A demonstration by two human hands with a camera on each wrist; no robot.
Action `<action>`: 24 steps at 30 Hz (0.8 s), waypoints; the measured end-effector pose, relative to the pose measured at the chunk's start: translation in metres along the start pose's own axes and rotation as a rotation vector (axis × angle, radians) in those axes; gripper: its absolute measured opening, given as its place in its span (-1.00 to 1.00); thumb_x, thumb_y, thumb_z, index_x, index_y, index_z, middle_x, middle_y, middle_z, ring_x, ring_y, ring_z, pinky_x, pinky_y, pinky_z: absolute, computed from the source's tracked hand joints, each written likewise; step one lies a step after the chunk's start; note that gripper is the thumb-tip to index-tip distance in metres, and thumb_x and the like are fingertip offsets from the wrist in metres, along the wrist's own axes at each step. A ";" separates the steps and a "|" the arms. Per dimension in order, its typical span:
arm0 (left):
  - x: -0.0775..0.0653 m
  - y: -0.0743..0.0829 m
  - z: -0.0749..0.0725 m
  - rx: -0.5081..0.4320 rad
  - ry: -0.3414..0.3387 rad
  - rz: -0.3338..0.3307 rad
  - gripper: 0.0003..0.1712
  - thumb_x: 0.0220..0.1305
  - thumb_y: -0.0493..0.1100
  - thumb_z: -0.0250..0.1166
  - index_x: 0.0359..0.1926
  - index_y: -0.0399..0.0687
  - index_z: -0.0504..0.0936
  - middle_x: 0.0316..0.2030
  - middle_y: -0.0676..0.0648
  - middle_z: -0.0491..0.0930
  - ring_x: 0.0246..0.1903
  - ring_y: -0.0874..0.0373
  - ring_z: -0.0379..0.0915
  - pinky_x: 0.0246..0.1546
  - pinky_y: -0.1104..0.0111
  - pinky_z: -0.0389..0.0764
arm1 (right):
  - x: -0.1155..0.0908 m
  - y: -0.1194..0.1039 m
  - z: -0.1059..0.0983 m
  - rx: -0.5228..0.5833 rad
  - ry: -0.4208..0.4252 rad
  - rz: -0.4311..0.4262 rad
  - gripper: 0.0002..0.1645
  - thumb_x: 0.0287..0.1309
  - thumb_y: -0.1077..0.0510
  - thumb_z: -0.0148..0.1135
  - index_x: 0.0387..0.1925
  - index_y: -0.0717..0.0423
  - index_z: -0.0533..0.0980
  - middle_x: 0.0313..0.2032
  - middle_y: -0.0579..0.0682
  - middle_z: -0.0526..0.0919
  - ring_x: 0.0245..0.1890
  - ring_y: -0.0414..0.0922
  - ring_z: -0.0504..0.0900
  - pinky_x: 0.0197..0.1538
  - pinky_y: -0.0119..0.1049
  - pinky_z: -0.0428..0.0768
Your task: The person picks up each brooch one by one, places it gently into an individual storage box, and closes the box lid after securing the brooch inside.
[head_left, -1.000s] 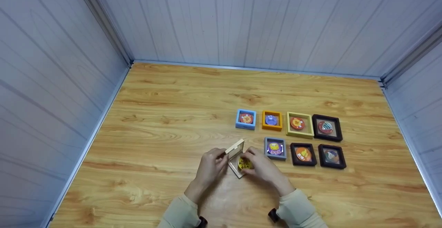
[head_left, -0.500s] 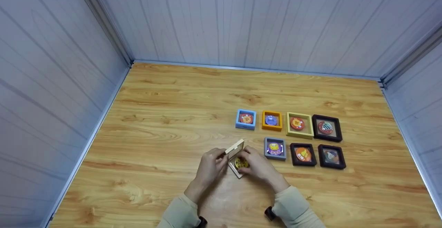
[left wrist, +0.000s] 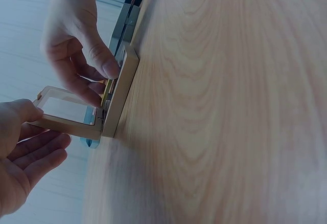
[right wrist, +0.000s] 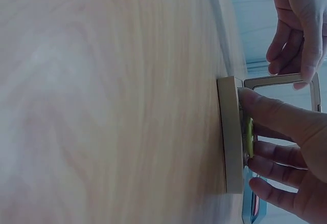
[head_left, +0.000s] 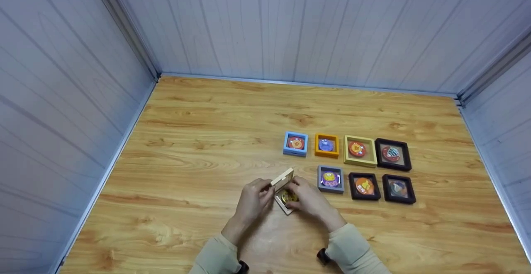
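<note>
A beige hinged display frame [head_left: 282, 178] stands open on the table, its windowed lid tilted up from the base. My left hand [head_left: 250, 201] pinches the edge of that lid between thumb and fingers; in the left wrist view the lid [left wrist: 76, 127] juts out from the base [left wrist: 124, 93]. Over the base, my right hand [head_left: 312, 201] has its thumb and fingers around a yellow round badge [head_left: 288, 196] with dark markings. Seen from the right wrist, the badge [right wrist: 250, 137] lies between the fingertips, close against the base. Fingers hide part of it.
Right of the hands sit several framed badges in two rows: a light blue frame [head_left: 295, 152], an orange one [head_left: 327, 154], a yellow one [head_left: 360, 163], a grey one [head_left: 330, 190] and black ones [head_left: 365, 198]. Pale panel walls [head_left: 274, 29] border the wooden table [head_left: 199, 133].
My right hand has shifted slightly left and brought the yellow badge further into the frame's base, where it now lies lower. The left hand and raised lid have hardly moved.
</note>
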State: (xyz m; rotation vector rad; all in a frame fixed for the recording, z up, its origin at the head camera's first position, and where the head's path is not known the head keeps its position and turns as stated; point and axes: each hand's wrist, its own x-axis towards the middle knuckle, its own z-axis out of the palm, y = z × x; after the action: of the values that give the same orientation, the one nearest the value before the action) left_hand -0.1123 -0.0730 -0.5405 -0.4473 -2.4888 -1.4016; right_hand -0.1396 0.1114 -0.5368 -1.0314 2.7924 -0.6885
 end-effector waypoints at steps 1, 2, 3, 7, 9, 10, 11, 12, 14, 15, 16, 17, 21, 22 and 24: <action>0.000 0.000 0.000 -0.001 0.000 0.000 -0.88 0.10 -0.34 0.20 -0.33 -0.31 0.61 -0.47 -0.07 0.56 -0.43 0.17 0.50 -0.35 0.55 0.52 | 0.000 0.000 0.000 -0.005 -0.002 0.003 -0.49 -0.18 0.05 0.37 -0.12 0.15 0.51 -0.17 0.04 0.47 -0.20 -0.05 0.47 -0.11 -0.17 0.47; 0.000 0.000 0.000 -0.002 0.000 -0.001 -0.88 0.10 -0.34 0.20 -0.33 -0.31 0.61 -0.47 -0.07 0.56 -0.43 0.17 0.51 -0.35 0.55 0.52 | 0.000 0.000 0.000 -0.009 -0.003 0.004 -0.49 -0.18 0.04 0.37 -0.12 0.15 0.51 -0.17 0.04 0.47 -0.20 -0.05 0.47 -0.11 -0.17 0.47; 0.000 0.000 0.000 0.006 0.004 0.005 -0.88 0.10 -0.34 0.20 -0.33 -0.31 0.61 -0.48 -0.07 0.56 -0.44 0.17 0.50 -0.36 0.55 0.53 | 0.000 0.000 0.001 -0.011 -0.005 0.006 -0.49 -0.17 0.04 0.36 -0.12 0.15 0.51 -0.18 0.04 0.47 -0.20 -0.06 0.47 -0.11 -0.18 0.48; -0.001 0.000 0.000 0.002 0.008 0.006 -0.87 0.08 -0.35 0.20 -0.32 -0.33 0.61 -0.48 -0.08 0.56 -0.45 0.16 0.51 -0.37 0.55 0.53 | -0.001 0.000 0.001 -0.014 -0.003 0.003 -0.49 -0.17 0.02 0.35 -0.12 0.16 0.51 -0.20 0.02 0.47 -0.22 -0.07 0.47 -0.13 -0.19 0.48; -0.001 -0.001 0.001 0.010 0.012 0.017 -0.87 0.08 -0.35 0.20 -0.32 -0.33 0.61 -0.48 -0.08 0.56 -0.45 0.17 0.51 -0.38 0.55 0.53 | -0.001 0.001 0.001 -0.010 0.004 -0.003 -0.49 -0.17 0.02 0.35 -0.12 0.16 0.51 -0.21 0.02 0.47 -0.23 -0.08 0.47 -0.14 -0.20 0.48; -0.001 -0.001 0.001 0.013 0.013 0.019 -0.87 0.08 -0.35 0.20 -0.32 -0.34 0.60 -0.48 -0.08 0.56 -0.45 0.17 0.51 -0.38 0.56 0.53 | -0.002 0.001 0.001 -0.007 0.008 -0.007 -0.48 -0.16 0.02 0.35 -0.12 0.16 0.51 -0.21 0.01 0.47 -0.23 -0.09 0.47 -0.14 -0.21 0.49; -0.001 -0.001 0.001 0.025 0.016 0.028 -0.88 0.09 -0.35 0.20 -0.33 -0.33 0.61 -0.48 -0.08 0.56 -0.46 0.17 0.51 -0.39 0.56 0.53 | -0.002 0.001 0.000 -0.005 0.013 -0.011 -0.48 -0.16 0.01 0.35 -0.11 0.15 0.51 -0.20 0.01 0.47 -0.23 -0.09 0.47 -0.14 -0.21 0.48; -0.001 -0.001 0.001 0.036 0.020 0.038 -0.88 0.09 -0.34 0.20 -0.34 -0.33 0.61 -0.48 -0.08 0.56 -0.46 0.17 0.51 -0.39 0.55 0.53 | -0.003 0.001 0.000 -0.002 0.019 -0.012 -0.47 -0.17 0.02 0.36 -0.11 0.15 0.51 -0.20 0.01 0.47 -0.22 -0.10 0.47 -0.14 -0.21 0.48; -0.001 -0.001 0.001 0.042 0.022 0.049 -0.88 0.10 -0.34 0.20 -0.34 -0.34 0.60 -0.48 -0.08 0.57 -0.46 0.16 0.52 -0.39 0.54 0.53 | -0.004 0.002 -0.001 -0.001 0.027 -0.014 -0.46 -0.18 0.01 0.36 -0.10 0.15 0.50 -0.21 0.00 0.48 -0.23 -0.10 0.47 -0.15 -0.22 0.49; -0.001 -0.001 0.001 0.043 0.023 0.051 -0.88 0.10 -0.34 0.20 -0.34 -0.34 0.60 -0.48 -0.08 0.57 -0.46 0.16 0.52 -0.39 0.54 0.54 | -0.005 0.002 -0.002 -0.001 0.030 -0.009 -0.45 -0.18 0.00 0.36 -0.10 0.15 0.51 -0.22 -0.01 0.48 -0.24 -0.11 0.47 -0.16 -0.23 0.49; -0.001 -0.001 0.001 0.039 0.023 0.052 -0.88 0.10 -0.34 0.20 -0.34 -0.34 0.60 -0.48 -0.09 0.57 -0.46 0.15 0.52 -0.39 0.53 0.54 | -0.006 0.003 -0.002 -0.001 0.032 -0.005 -0.44 -0.19 -0.01 0.36 -0.09 0.15 0.50 -0.23 -0.02 0.47 -0.25 -0.12 0.47 -0.17 -0.24 0.49; -0.001 -0.002 0.001 0.035 0.022 0.051 -0.88 0.10 -0.35 0.20 -0.34 -0.35 0.60 -0.48 -0.09 0.57 -0.46 0.15 0.52 -0.39 0.53 0.54 | -0.007 0.003 -0.003 -0.002 0.033 -0.001 -0.43 -0.19 -0.01 0.36 -0.09 0.15 0.50 -0.25 -0.03 0.47 -0.27 -0.13 0.46 -0.19 -0.25 0.49; 0.000 -0.002 0.001 0.037 0.024 0.052 -0.89 0.09 -0.35 0.20 -0.34 -0.33 0.60 -0.48 -0.08 0.57 -0.46 0.16 0.52 -0.39 0.54 0.53 | -0.012 0.006 -0.005 -0.004 0.040 0.010 -0.43 -0.19 -0.01 0.36 -0.09 0.15 0.51 -0.30 -0.05 0.45 -0.34 -0.16 0.43 -0.27 -0.29 0.48; 0.000 -0.002 0.001 0.042 0.024 0.055 -0.89 0.09 -0.35 0.20 -0.35 -0.33 0.60 -0.48 -0.08 0.57 -0.46 0.16 0.51 -0.39 0.54 0.53 | -0.013 0.007 -0.005 -0.005 0.046 0.008 -0.44 -0.20 0.00 0.37 -0.10 0.15 0.51 -0.30 -0.05 0.45 -0.34 -0.16 0.44 -0.27 -0.29 0.49; 0.000 -0.002 0.001 0.051 0.026 0.059 -0.89 0.09 -0.34 0.20 -0.35 -0.32 0.60 -0.49 -0.07 0.57 -0.46 0.18 0.51 -0.39 0.55 0.53 | -0.016 0.009 -0.006 -0.007 0.062 0.002 -0.46 -0.21 0.03 0.38 -0.12 0.16 0.51 -0.30 -0.04 0.45 -0.33 -0.16 0.45 -0.26 -0.29 0.49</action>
State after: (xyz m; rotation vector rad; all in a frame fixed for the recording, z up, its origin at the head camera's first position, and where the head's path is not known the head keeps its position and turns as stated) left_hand -0.1130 -0.0738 -0.5428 -0.4851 -2.4641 -1.3107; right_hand -0.1341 0.1296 -0.5367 -1.0255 2.8499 -0.7236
